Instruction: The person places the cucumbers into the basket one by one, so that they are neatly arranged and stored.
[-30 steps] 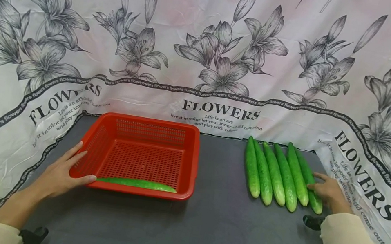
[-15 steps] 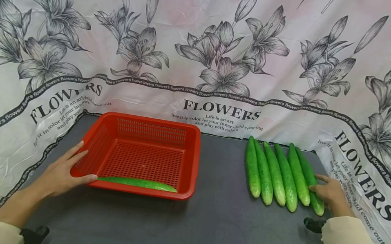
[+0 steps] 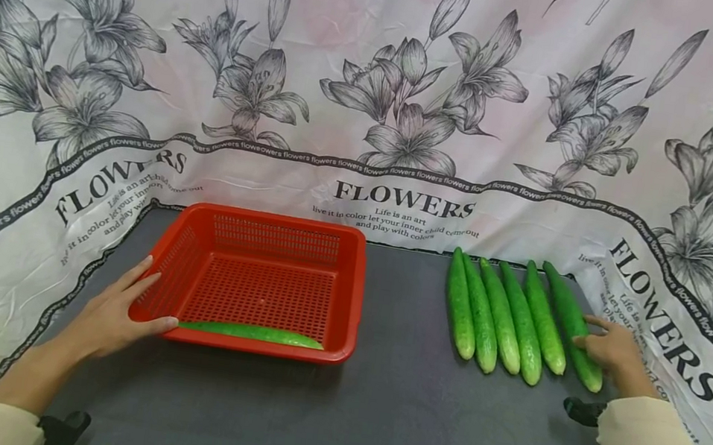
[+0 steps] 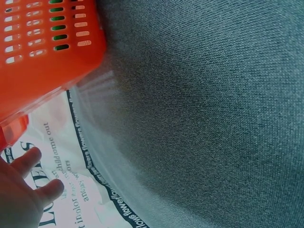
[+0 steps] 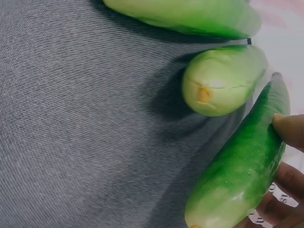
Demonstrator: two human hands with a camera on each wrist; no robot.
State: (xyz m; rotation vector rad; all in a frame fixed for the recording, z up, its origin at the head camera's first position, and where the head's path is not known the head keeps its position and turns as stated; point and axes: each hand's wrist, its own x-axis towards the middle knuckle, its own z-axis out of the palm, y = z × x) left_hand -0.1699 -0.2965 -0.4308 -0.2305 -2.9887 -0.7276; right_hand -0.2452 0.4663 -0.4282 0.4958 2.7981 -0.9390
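Note:
My left hand (image 3: 107, 321) rests at the near left corner of a red plastic basket (image 3: 353, 297), thumb on the rim and fingers spread along its left side. In the left wrist view two fingertips (image 4: 50, 190) stick out straight below the basket wall. One cucumber (image 3: 250, 332) lies inside along the basket's front wall, partly hidden by the rim. At the right, my right hand (image 3: 616, 354) pinches the outermost cucumber (image 3: 568, 310) of a row. The right wrist view shows this cucumber (image 5: 237, 166) between thumb and fingers, tilted and apart from its neighbour (image 5: 209, 85).
Several more cucumbers (image 3: 499, 316) lie side by side to the left of my right hand, blunt ends toward me. Grey cloth (image 3: 386, 407) covers the table. A white flower-printed sheet (image 3: 412, 109) hangs behind and along both sides.
The outermost cucumber has shifted right with my right hand, opening a gap to the row. My left hand and the basket stay in place.

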